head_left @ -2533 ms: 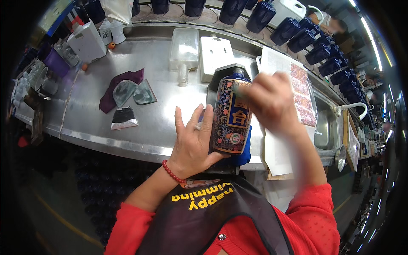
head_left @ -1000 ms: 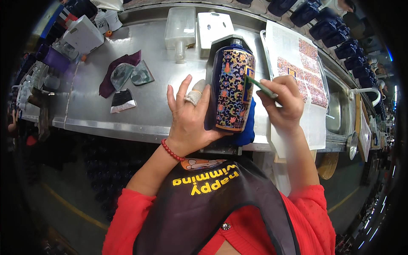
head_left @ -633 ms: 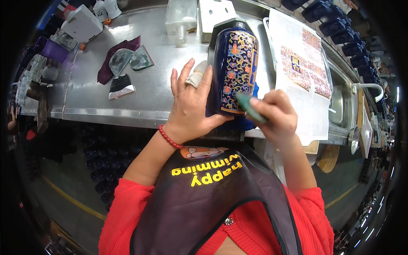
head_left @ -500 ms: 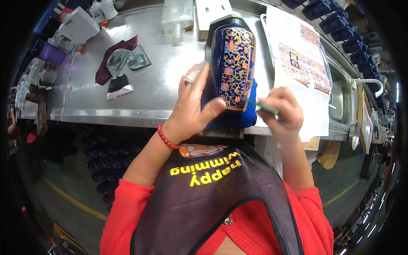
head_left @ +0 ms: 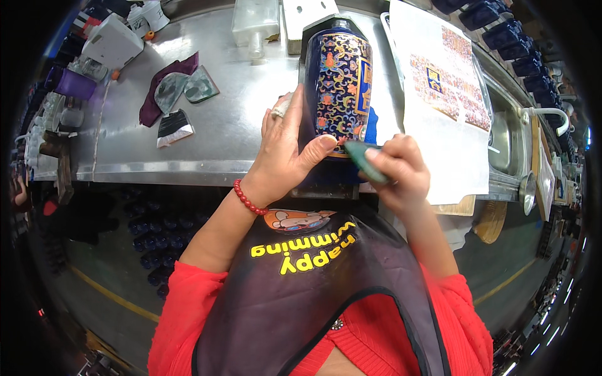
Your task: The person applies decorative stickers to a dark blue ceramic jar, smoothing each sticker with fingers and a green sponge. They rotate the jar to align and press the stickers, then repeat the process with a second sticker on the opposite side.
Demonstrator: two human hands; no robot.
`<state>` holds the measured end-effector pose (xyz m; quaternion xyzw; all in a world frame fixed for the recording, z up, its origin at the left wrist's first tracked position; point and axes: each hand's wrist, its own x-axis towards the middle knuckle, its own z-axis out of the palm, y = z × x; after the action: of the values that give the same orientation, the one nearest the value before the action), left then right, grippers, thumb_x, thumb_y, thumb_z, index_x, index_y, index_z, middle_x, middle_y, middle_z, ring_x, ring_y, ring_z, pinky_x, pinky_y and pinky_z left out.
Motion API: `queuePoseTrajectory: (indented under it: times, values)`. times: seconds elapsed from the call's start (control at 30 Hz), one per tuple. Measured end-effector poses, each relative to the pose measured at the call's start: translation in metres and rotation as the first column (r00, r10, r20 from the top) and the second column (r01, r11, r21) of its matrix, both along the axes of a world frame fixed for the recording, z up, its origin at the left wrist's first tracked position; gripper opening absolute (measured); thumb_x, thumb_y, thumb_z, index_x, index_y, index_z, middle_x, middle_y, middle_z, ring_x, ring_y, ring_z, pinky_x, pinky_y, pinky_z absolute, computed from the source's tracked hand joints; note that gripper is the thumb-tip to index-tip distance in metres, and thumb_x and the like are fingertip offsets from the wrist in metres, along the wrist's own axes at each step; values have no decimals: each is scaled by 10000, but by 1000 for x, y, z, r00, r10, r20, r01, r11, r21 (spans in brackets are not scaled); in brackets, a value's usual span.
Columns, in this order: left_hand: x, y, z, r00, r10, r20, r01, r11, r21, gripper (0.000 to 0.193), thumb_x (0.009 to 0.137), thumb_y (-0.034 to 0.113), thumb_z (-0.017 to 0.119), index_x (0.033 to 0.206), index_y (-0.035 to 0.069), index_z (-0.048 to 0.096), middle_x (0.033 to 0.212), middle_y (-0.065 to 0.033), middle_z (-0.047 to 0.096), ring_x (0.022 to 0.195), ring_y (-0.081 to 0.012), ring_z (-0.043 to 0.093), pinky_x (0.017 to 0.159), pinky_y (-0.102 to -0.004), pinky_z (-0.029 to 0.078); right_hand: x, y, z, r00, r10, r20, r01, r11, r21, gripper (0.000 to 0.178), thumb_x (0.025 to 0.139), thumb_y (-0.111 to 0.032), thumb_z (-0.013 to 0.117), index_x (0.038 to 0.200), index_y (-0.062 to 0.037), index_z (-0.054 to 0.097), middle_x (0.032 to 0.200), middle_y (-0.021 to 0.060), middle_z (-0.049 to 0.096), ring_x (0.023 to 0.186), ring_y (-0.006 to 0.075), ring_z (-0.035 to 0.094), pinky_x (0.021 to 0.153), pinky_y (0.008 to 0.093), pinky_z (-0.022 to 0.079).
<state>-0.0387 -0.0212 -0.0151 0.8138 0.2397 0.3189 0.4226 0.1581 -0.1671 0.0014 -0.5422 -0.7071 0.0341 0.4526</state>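
A dark blue bottle [head_left: 338, 94] lies on its side with its neck pointing away from me, covered in a colourful floral decal with a gold-edged blue panel. My left hand [head_left: 282, 144] steadies its left side, fingers stretched along it and thumb pressed near the decal's lower edge. A pale wrap covers one fingertip. My right hand [head_left: 401, 172] grips a green flat scraper [head_left: 365, 161], its edge against or very near the bottle's lower right end. Beneath the bottle a blue cloth [head_left: 372, 125] partly shows, with a dark angular holder [head_left: 351, 20] behind.
Printed decal sheets [head_left: 448, 81] lie on white paper to the right, beside a sink [head_left: 500, 131] with a white tap. On the steel table [head_left: 232, 113] are dark cloth and green pieces [head_left: 182, 88]. A clear bottle [head_left: 254, 25] and white block [head_left: 307, 15] stand at the back.
My right hand has moved slightly left and down, and the scraper has turned to show its broad face. The left hand keeps its place at the bottle. The view has shifted a little.
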Motion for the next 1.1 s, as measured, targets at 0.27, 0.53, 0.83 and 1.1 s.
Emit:
queuePoseTrajectory:
  times: [0.27,0.53,0.83,1.1]
  values:
    - [-1,1,0,998,-53,15,54,991,-125,921,987,593,554,1527,-105,292,1438,-269,484,1368,-385,417,1173,-474,219,-2,-5,10,994,82,71,-86,995,51,435,607,-12,806,1033,-73,740,902,51,599,730,237,522,692,367,415]
    - [-3,-2,-10,995,-28,96,42,988,-146,912,1031,622,420,1516,-141,303,1467,-294,444,1383,-393,398,1176,-468,213,-14,-6,9,602,-312,-735,65,936,-345,228,1028,-229,657,1080,-10,625,940,-20,634,851,42,536,750,208,462]
    - [-15,-6,-1,999,-25,-30,23,997,-67,915,1028,575,478,1561,-117,205,1535,-323,352,1449,-428,321,1193,-518,168,-24,7,7,607,-372,-703,92,911,-402,195,1040,-207,626,1066,-15,607,918,-16,623,822,42,526,738,204,454]
    - [18,-31,33,989,99,-112,-35,883,469,969,895,607,622,1552,-49,343,1541,-311,372,1468,-511,275,1201,-624,187,-24,9,12,694,-414,-589,165,888,-429,211,1041,-212,615,1085,-7,598,929,3,620,836,61,535,751,222,463]
